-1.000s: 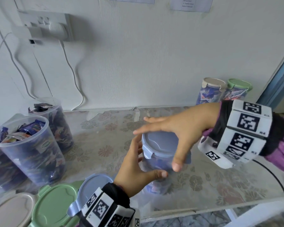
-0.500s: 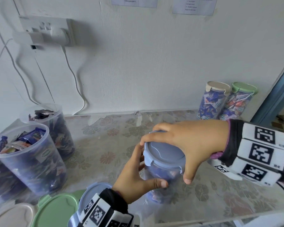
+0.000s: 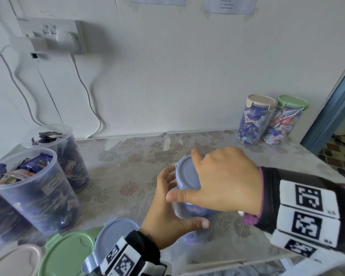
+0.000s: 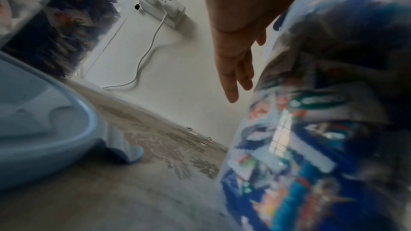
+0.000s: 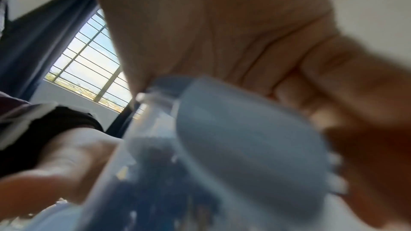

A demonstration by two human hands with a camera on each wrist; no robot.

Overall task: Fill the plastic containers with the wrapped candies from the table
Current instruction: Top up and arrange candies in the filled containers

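A clear plastic container packed with blue wrapped candies stands at the table's middle, with a blue lid on top. My left hand holds its side, thumb across the front and fingers round the far left. My right hand grips the lid from above, with its thumb on the near rim and its index finger over the far rim. The left wrist view shows the candy-filled wall beside my fingers. In the right wrist view, which is blurred, the lid sits under my palm.
Two open containers heaped with candies stand at the left. Two lidded, filled ones stand by the wall at back right. Loose green, blue and beige lids lie front left.
My right hand came down from hovering, fingers spread, over the lid and now grips it. The left hand has kept its hold on the container's side.
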